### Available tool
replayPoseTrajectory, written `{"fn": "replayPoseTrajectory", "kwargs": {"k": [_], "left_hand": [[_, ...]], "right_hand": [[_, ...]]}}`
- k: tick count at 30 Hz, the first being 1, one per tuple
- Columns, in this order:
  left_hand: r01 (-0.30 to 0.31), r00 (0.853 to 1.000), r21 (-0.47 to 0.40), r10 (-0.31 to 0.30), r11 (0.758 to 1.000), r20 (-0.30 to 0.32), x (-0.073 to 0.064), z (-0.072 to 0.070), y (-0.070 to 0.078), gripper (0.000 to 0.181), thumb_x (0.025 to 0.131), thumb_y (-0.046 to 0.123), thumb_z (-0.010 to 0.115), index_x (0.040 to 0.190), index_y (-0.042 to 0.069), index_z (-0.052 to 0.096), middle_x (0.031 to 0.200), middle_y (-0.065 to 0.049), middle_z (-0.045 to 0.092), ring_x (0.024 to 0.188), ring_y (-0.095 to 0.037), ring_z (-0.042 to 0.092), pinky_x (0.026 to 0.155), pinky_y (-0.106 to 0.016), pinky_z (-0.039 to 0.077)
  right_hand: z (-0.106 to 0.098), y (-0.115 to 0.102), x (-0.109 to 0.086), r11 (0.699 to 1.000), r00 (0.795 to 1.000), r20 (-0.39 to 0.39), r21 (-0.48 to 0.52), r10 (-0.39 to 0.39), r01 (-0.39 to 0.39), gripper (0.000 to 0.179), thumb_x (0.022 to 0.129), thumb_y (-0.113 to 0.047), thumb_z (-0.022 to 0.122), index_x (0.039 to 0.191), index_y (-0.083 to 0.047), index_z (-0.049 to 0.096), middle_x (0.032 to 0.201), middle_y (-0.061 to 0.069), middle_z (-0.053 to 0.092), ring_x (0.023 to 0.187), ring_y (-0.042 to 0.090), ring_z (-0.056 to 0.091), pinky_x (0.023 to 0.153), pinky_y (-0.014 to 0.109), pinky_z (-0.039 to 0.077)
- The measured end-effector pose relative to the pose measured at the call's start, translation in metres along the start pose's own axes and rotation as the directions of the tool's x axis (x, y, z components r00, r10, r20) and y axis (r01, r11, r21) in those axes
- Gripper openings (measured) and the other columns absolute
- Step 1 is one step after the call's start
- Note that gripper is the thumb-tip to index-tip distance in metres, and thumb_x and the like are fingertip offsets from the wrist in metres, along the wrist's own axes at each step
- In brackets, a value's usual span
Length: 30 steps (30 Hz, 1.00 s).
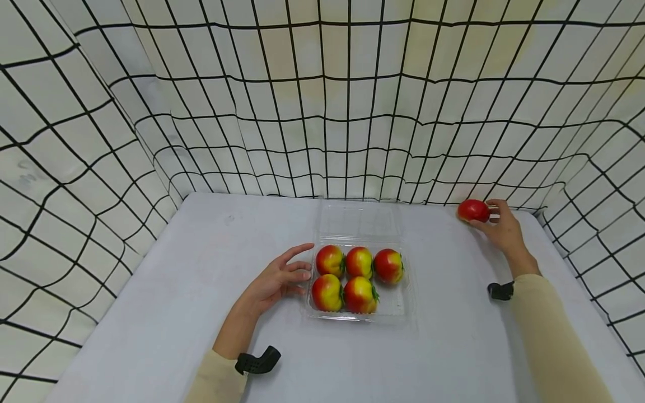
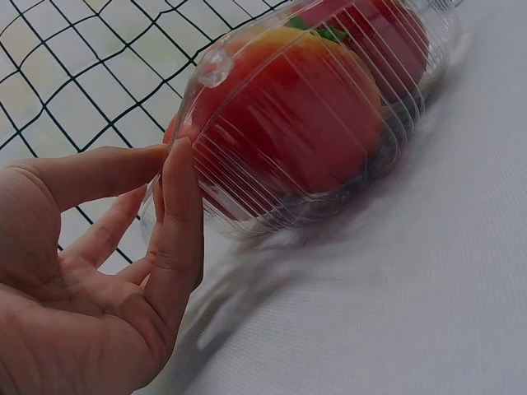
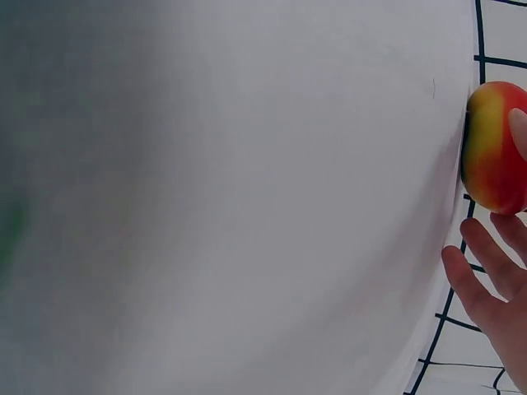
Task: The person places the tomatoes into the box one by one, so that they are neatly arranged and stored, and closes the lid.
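Note:
A clear plastic clamshell box [image 1: 398,305] lies open on the table, holding several red-and-yellow peaches [image 1: 359,263], some with green leaves. At the box's left side is my left hand [image 1: 272,281]; in the left wrist view its thumb and index finger [image 2: 183,214] pinch the thin clear rim. Far off to the right, my right hand [image 1: 504,226] grips one more red-and-yellow peach [image 1: 472,211] by its right end, close to the table's back edge. The right wrist view shows the thumb over this peach [image 3: 487,156] and a fingertip at its lower end, with other fingers spread apart.
The box's clear lid [image 1: 358,219] is folded back behind it. A white cloth covers the table [image 1: 201,291]. Black netting [image 1: 347,120] over white walls closes in the back, left and right sides. The front right cell of the box holds no peach.

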<state>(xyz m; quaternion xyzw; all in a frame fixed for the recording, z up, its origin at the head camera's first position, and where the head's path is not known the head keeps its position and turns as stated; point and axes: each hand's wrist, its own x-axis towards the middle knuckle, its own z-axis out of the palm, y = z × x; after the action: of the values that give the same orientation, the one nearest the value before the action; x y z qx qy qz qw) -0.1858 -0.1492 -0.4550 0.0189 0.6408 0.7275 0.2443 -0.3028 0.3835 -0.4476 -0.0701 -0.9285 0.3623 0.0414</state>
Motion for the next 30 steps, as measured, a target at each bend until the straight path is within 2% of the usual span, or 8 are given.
{"fn": "replayPoseTrajectory", "kwargs": {"k": [5,11,19,30], "left_hand": [[0.002,1.0,0.007,-0.002,1.0,-0.007,-0.001,0.0,-0.002,0.068,0.099,0.011,0.067,0.16,0.025,0.04,0.112,0.0,0.061,0.098,-0.016,0.064,0.078,-0.025,0.064],[0.003,1.0,0.016,-0.003,1.0,-0.003,0.0,0.0,-0.003,0.068,0.099,0.012,0.066,0.16,0.025,0.039,0.113,0.0,0.061,0.1,-0.016,0.063,0.08,-0.026,0.064],[-0.006,1.0,0.016,0.006,1.0,-0.004,0.002,-0.001,-0.002,0.069,0.098,0.011,0.068,0.16,0.025,0.04,0.112,-0.001,0.061,0.098,-0.016,0.064,0.078,-0.026,0.064],[-0.009,1.0,0.02,0.008,1.0,0.001,0.002,-0.002,-0.004,0.068,0.099,0.011,0.066,0.16,0.025,0.039,0.112,0.0,0.061,0.101,-0.016,0.063,0.079,-0.026,0.064]], "right_hand": [[0.003,-0.001,0.003,1.0,1.0,0.023,-0.001,-0.001,0.001,0.085,0.101,-0.021,0.068,0.165,-0.002,0.015,0.158,0.038,0.033,0.141,0.056,0.038,0.114,0.068,0.042],[0.005,-0.002,0.002,0.999,0.999,0.018,0.006,0.035,-0.036,0.08,0.102,-0.022,0.066,0.164,0.001,0.02,0.157,0.038,0.033,0.139,0.054,0.04,0.114,0.066,0.044],[-0.001,-0.006,0.0,0.997,0.997,0.035,0.039,0.063,-0.064,0.081,0.102,-0.027,0.066,0.164,-0.002,0.02,0.161,0.036,0.031,0.145,0.054,0.035,0.116,0.069,0.041],[-0.007,0.001,-0.012,0.999,0.997,0.066,0.023,0.038,-0.039,0.083,0.102,-0.034,0.067,0.163,-0.003,0.021,0.16,0.037,0.031,0.142,0.056,0.036,0.113,0.07,0.044]]}}
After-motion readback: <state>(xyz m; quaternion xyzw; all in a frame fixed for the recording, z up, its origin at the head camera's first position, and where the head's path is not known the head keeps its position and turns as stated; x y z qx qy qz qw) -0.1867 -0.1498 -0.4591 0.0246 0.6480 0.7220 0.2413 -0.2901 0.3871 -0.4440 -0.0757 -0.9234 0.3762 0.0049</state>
